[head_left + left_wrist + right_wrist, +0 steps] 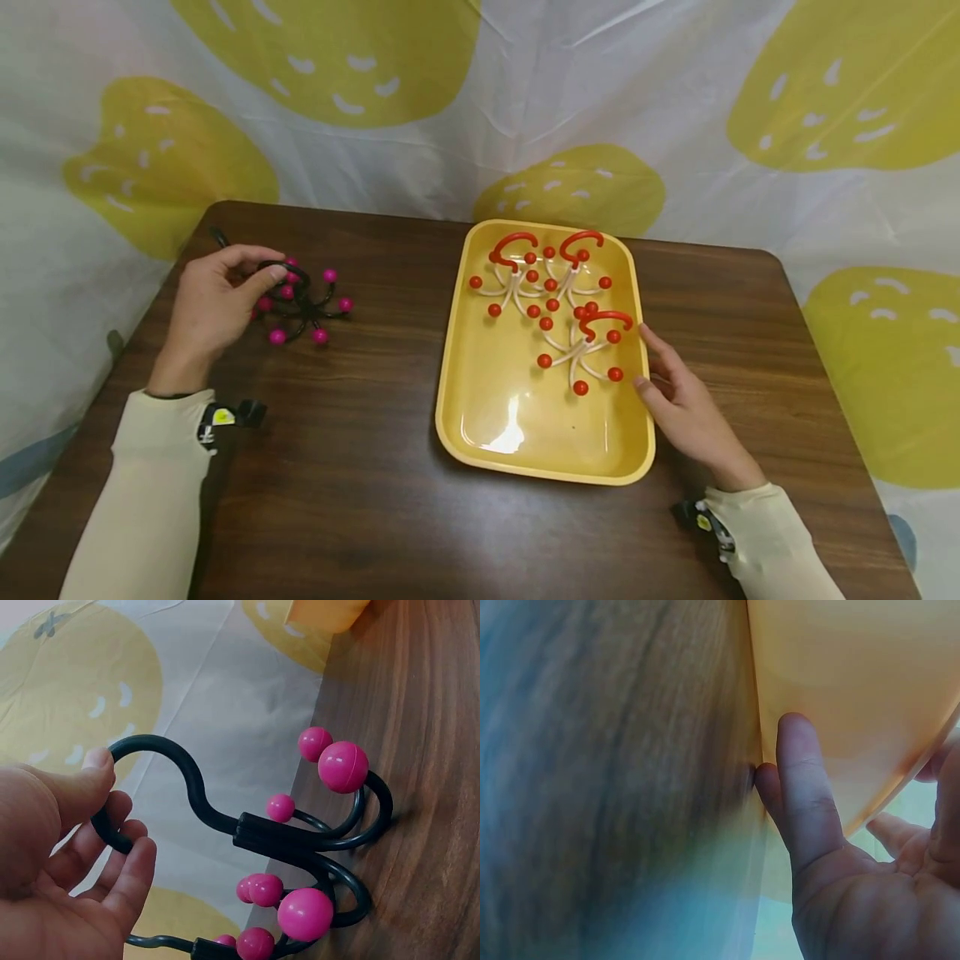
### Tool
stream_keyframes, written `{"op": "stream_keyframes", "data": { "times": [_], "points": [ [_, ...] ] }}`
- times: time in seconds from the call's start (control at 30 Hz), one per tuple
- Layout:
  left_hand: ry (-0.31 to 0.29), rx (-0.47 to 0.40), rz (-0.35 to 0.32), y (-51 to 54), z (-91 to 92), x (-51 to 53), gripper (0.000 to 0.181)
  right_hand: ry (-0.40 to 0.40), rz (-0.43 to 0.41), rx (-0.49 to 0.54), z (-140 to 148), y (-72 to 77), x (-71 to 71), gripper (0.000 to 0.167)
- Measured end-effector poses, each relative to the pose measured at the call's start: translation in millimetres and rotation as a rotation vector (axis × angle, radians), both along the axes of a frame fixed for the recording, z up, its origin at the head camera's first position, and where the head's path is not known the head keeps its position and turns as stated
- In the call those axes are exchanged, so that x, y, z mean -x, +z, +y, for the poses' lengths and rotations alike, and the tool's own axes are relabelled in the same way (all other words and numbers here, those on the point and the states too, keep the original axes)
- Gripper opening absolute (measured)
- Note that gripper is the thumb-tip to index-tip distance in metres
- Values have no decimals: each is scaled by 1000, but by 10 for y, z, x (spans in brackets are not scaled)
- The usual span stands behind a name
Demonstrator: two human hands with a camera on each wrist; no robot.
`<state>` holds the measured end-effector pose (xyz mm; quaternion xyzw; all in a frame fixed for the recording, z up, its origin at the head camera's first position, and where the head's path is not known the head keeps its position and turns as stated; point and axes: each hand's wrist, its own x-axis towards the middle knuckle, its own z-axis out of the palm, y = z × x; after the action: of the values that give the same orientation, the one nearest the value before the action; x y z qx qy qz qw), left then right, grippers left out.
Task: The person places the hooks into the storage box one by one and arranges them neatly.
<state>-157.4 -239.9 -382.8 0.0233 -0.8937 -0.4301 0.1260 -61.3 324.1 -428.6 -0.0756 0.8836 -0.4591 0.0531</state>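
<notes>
My left hand [213, 300] pinches the curved top of a black hook hanger with pink ball ends [277, 840] between thumb and fingers. Its splayed arms reach the tabletop. A second black hanger [161, 941] is partly hidden behind the hand. My right hand [686, 408] holds the right side of a yellow tray [480, 400], thumb at the rim and other fingers along the outer wall [840, 697]. Inside the tray stand three white hangers with red hooks and red balls: back left [514, 287], back right [572, 283] and right side [576, 354].
The dark wooden table [337, 483] runs under everything. A white cloth with yellow shapes [420, 158] hangs behind its back edge and at both sides. A black-strapped wrist camera [228, 417] sits on the left cuff.
</notes>
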Motion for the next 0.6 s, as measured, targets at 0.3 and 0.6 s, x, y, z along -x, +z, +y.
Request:
{"op": "stream_keyframes", "data": {
  "times": [0.3, 0.6],
  "points": [
    [-8, -16, 0, -10, 31, 9, 25, -5, -14, 10, 2, 6, -21, 71],
    [-27, -64, 35, 43, 91, -5, 26, -6, -15, 5, 5, 8, -9, 71]
  ]
}}
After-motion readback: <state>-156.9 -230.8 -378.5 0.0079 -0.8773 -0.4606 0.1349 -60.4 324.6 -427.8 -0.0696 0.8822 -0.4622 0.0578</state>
